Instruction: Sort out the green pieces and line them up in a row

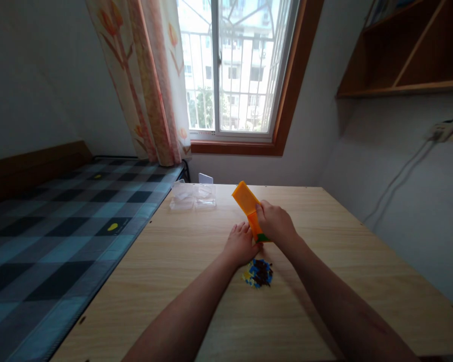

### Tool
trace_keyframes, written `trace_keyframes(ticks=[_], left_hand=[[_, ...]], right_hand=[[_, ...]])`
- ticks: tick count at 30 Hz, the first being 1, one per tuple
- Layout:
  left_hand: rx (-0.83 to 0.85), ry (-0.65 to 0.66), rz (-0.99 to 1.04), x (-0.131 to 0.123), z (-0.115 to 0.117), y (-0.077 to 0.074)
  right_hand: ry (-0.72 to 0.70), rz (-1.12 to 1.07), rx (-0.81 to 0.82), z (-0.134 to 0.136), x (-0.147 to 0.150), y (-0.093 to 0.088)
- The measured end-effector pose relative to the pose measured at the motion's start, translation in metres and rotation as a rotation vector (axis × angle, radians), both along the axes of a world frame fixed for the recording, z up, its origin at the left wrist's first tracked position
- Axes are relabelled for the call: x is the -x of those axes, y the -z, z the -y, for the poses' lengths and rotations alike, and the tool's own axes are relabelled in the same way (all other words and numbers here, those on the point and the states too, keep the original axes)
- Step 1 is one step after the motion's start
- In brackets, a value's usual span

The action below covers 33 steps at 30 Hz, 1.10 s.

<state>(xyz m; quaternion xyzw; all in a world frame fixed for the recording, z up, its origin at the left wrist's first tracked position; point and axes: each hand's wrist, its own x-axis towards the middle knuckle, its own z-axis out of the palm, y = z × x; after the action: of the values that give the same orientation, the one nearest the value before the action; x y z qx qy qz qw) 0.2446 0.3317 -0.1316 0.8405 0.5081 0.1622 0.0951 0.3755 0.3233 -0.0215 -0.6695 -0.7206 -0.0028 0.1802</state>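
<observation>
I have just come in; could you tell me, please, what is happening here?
At a wooden table, a person's right hand grips a tilted orange container with something green at its lower end. The left hand is beside that end; whether it touches is unclear. A pile of small blue, yellow and dark pieces lies nearer the camera; clear plastic boxes sit at the far left.

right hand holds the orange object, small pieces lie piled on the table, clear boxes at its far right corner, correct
Not quite: the head view shows the clear boxes at the far left corner of the table. The right hand does hold the orange object, and small pieces do lie piled on the table.
</observation>
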Motion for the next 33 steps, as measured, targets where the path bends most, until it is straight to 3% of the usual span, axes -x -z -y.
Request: trace_keyframes(ticks=[6,15,25,33], left_hand=[[-0.003,0.006,0.005,-0.001,0.002,-0.004],[-0.013,-0.009,0.011,-0.001,0.0,0.004],[-0.015,-0.005,0.045,-0.002,0.0,0.0],[-0.029,0.001,0.13,0.0,0.003,-0.006]], right_hand=[[-0.005,0.036,0.013,-0.001,0.008,-0.002],[0.001,0.054,0.02,0.001,0.011,-0.005],[-0.041,0.081,0.009,-0.001,0.006,-0.005],[-0.365,0.085,-0.101,0.011,-0.018,0.005]])
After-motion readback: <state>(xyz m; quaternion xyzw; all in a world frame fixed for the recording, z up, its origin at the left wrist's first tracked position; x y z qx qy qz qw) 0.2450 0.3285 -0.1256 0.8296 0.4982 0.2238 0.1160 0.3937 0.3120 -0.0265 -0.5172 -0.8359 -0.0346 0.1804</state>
